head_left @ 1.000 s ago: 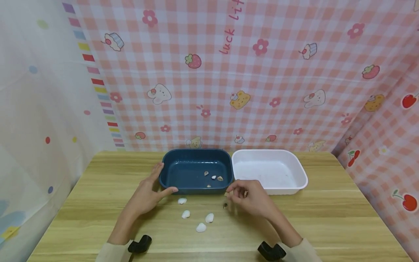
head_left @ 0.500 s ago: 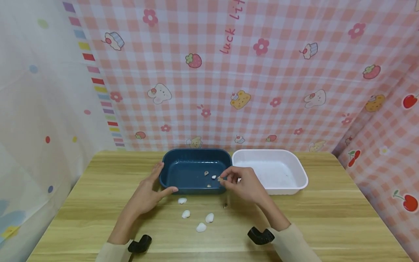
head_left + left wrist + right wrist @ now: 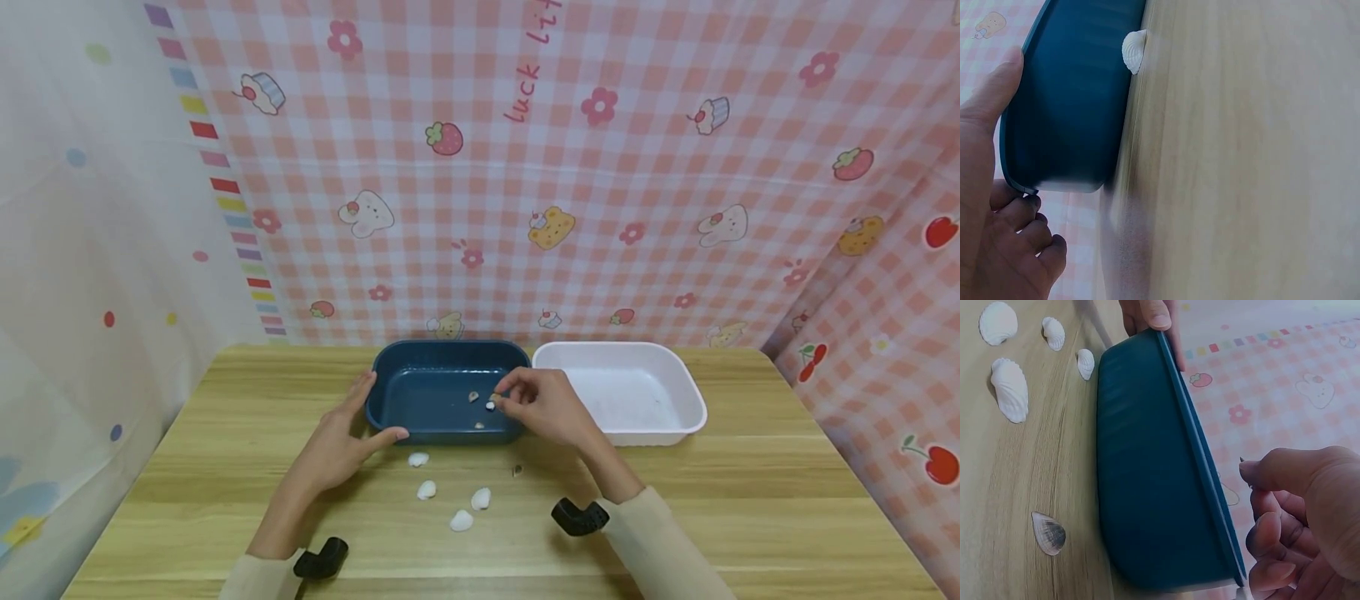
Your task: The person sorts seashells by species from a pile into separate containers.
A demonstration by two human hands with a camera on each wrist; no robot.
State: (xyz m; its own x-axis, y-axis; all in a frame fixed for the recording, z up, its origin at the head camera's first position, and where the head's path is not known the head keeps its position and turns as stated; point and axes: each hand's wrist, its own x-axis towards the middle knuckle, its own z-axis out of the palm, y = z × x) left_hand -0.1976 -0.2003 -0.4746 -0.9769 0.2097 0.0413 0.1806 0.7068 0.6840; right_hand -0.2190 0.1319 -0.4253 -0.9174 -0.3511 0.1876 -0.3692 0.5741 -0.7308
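A person's right hand (image 3: 547, 404), thumb and forefinger clamped together on a small shell (image 3: 495, 397), reaches over the three o'clock side of a blue tray (image 3: 442, 437) on a wooden table (image 3: 750, 500); whether the shell touches the tray floor cannot be told. The fingertip pinch presumably suits so slight a piece. At the tray's eight o'clock corner, the left hand (image 3: 333, 450) clasps the rim, thumb along the front and fingers round the end, apparently to keep the tray from sliding. Loose small shells (image 3: 472, 397) lie inside, between three and five o'clock. A white tray (image 3: 652, 437) stands alongside at three o'clock, seemingly set there so both stay within reach. Four white shells (image 3: 461, 521) lie around six o'clock on the tabletop, a dark shell (image 3: 517, 471) between four and five. Between twelve and one, pink lettering (image 3: 521, 92) on the checked cloth (image 3: 480, 183) reads "luck", then a second word, perhaps "lit", cut off at the top; neither tray shows a readable brand.
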